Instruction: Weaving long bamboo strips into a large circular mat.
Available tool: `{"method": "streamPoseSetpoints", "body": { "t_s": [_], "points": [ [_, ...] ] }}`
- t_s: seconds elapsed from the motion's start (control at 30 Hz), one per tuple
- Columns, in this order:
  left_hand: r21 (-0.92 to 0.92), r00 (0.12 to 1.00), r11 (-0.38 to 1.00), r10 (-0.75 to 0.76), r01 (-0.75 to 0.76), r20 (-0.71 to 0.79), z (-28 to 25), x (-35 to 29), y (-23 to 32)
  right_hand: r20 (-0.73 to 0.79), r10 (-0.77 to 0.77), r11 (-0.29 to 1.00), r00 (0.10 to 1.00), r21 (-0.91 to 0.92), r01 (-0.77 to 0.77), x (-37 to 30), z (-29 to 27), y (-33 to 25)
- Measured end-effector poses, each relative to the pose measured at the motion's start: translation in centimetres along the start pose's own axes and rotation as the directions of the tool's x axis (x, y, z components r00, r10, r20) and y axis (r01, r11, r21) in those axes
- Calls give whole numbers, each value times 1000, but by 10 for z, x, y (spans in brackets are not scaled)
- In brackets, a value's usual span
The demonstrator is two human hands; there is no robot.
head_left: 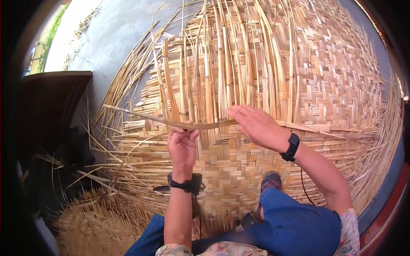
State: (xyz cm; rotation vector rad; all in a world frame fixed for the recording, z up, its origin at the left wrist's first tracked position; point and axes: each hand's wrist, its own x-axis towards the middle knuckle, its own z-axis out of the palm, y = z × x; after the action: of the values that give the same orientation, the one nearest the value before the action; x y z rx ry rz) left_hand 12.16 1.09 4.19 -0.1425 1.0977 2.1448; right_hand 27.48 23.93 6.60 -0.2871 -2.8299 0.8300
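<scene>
A long flattened reed strip (pixel 211 126) runs crosswise above the woven reed mat (pixel 228 170), its free end pointing to the far left. Curled fingers of my left hand (pixel 183 147) grip the strip near its middle, palm turned up. My right hand (pixel 260 129) lies palm down over the strip's right part, fingers straight and together; whether it presses on the strip or the weave is hidden. Just beyond both hands, several loose lengthwise reeds (pixel 222 64) stretch away over the mat. More crosswise reed ends (pixel 132 160) stick out at the mat's left edge.
My shod foot (pixel 271 181) rests on the mat, with my bent knee at the lower right. A dark brown wooden panel (pixel 55 98) stands at the left. Another woven piece (pixel 94 226) lies at the lower left. Grey floor (pixel 119 34) shows at the far left.
</scene>
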Motion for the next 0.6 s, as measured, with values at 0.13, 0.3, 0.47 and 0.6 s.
{"method": "streamPoseSetpoints", "body": {
  "t_s": [0.13,0.3,0.47,0.6],
  "points": [
    [776,978,609,-203,165,-48,30,59,15,188,-70,993,980,109,50,4,42,4],
    [932,867,153,-439,330,-235,58,104,24,286,-22,998,958,60,5,-3,27,9],
    [996,947,68,-319,64,-39,58,80,7,-16,226,921,974,329,-208,-15,32,9],
    [967,789,-176,-561,182,-251,99,123,22,75,417,779,906,483,-399,-25,29,12]
  ]
}}
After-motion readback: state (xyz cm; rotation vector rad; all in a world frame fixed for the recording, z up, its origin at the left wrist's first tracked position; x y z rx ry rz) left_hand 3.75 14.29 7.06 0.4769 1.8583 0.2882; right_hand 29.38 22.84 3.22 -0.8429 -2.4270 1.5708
